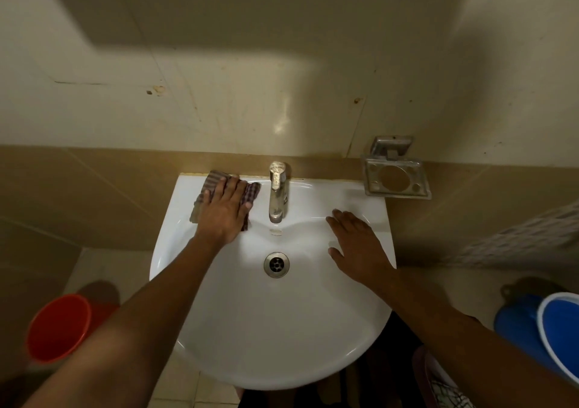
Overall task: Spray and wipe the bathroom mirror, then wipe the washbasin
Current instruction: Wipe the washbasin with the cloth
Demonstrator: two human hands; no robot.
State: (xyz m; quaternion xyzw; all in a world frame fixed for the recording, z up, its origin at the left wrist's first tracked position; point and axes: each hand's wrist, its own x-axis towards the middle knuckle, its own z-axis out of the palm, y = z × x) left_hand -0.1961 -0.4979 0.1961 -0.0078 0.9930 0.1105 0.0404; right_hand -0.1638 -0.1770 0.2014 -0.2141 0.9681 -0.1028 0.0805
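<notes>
Washbasin point(238, 329) ledge at eleven o'clock carries the checked cloth point(250, 192), soft, light and prone to bunching; flat palm pressure suits it. Left hand point(223, 210) presses it with straight fingers. Right hand point(357, 248) rests spread, holding nothing, on the slick rim at two o'clock.

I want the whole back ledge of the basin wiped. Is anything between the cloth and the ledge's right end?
Yes. The tap stands mid-ledge, just right of the cloth under the left hand. Past it, the right hand rests on the washbasin rim, nearer the front.
</notes>
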